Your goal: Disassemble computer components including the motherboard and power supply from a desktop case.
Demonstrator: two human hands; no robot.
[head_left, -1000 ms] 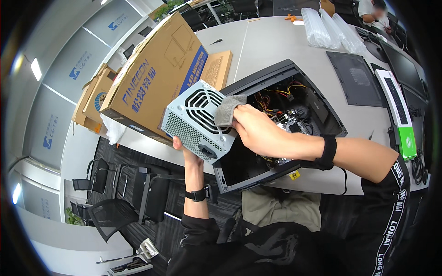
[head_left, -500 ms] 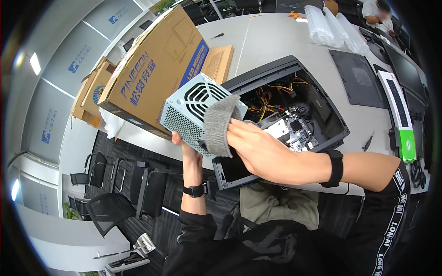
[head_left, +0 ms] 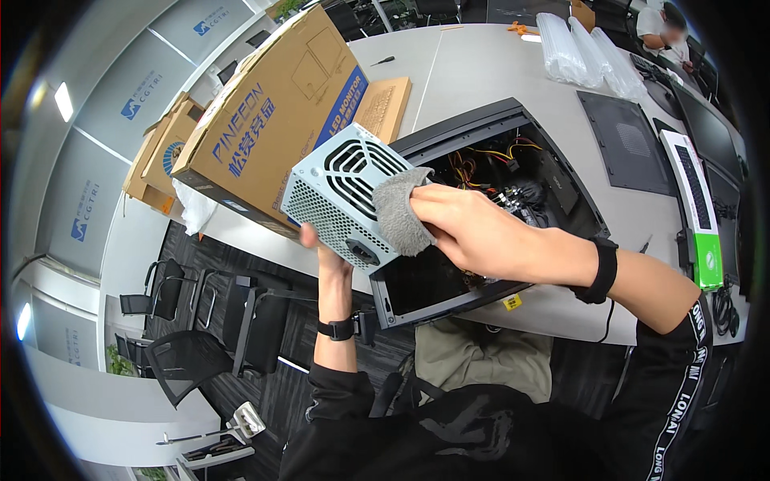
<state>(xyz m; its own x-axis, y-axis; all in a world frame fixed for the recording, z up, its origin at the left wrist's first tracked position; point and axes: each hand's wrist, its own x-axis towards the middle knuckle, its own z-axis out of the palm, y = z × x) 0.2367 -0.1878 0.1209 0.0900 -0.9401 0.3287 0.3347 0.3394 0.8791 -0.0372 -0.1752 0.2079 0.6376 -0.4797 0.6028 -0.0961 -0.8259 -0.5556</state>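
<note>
My left hand (head_left: 327, 255) is closed on a silvery computer power supply (head_left: 325, 192), gripping it from below and holding it tilted over the left end of a computer case. Its fan grille faces up, and a perforated side with a black socket faces me. A grey cloth (head_left: 401, 210) is bunched in my right hand (head_left: 473, 228) and lies against the fan-grille face near its right edge. The black case (head_left: 513, 112) lies open on the table, with coloured cables (head_left: 465, 167) inside. My right hand and forearm hide much of its interior.
A large cardboard monitor box (head_left: 265, 120) stands left of the case, with a flatter carton (head_left: 385, 104) behind it. A black side panel (head_left: 626, 140), a screwdriver (head_left: 646, 243) and a keyboard box (head_left: 690, 192) lie right. Plastic-wrapped pieces (head_left: 573, 52) and a seated person (head_left: 662, 40) are far right.
My right hand and the cloth have shifted right across the power supply, uncovering more of its grille and the black socket. My left hand keeps its hold in nearly the same place.
</note>
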